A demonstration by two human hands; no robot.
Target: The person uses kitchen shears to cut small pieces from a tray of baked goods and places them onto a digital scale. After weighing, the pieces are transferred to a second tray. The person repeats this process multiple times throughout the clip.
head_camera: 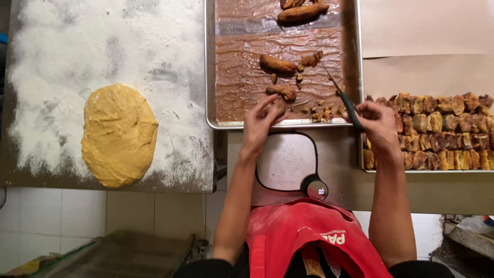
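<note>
My left hand [261,119] pinches a brown cooked banana piece [282,92] at the near edge of a metal tray [210,77] lined with greasy brown paper. My right hand [378,121] grips a dark-handled knife [345,98] whose thin blade points up toward other banana pieces [278,64] on the tray. Several small crumbs lie between my hands. A whole fried banana [302,12] lies at the tray's far end.
A yellow dough slab [119,135] rests on a floured board [62,46] at the left. A second tray [437,169] at the right holds rows of cut fried pieces. A kitchen scale [288,162] sits below the tray, near my red apron [303,237].
</note>
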